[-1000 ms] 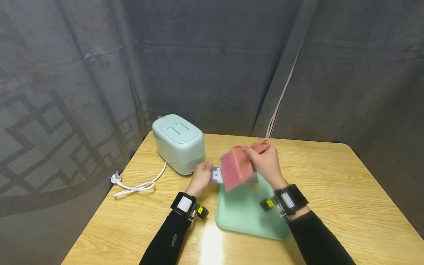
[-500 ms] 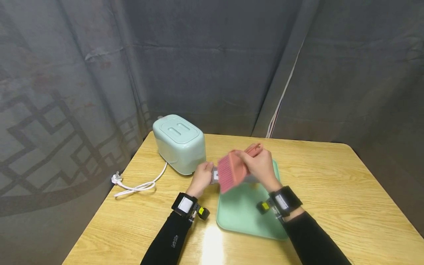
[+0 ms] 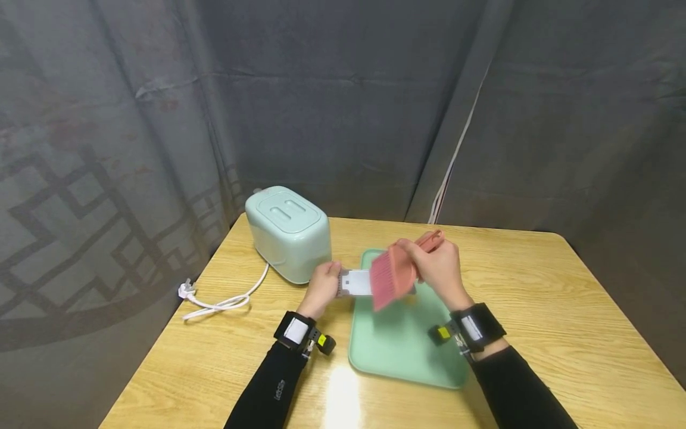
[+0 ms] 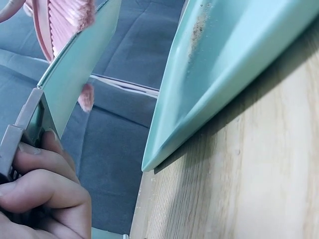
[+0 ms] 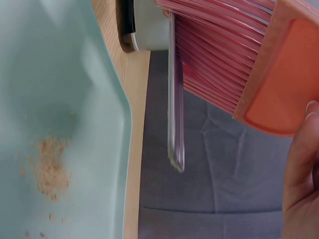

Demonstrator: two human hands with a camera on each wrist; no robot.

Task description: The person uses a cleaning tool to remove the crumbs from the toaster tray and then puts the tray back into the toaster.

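My left hand (image 3: 320, 289) grips the grey end of a flat metal crumb tray (image 3: 356, 283), held out level above the left part of a mint-green tray (image 3: 408, 351). In my right hand (image 3: 442, 269) is a coral hand brush (image 3: 401, 273) with pink bristles. Those bristles overlap the crumb tray's far part, and in the right wrist view they bend against its edge. Below, a small heap of brown crumbs (image 5: 52, 167) lies in the green tray. Curled fingers (image 4: 50, 184) around the grey end show in the left wrist view.
A mint toaster (image 3: 289, 235) stands at the back left, just beyond my left hand. Its white cord (image 3: 227, 302) lies looped on the wooden table (image 3: 541, 310), with the plug (image 3: 187, 288) near the left edge. A grey curtain (image 3: 343, 119) hangs behind.
The brush has gone left along the crumb tray, then back right, baring more of its surface. My left hand and the crumb tray have stayed nearly still.
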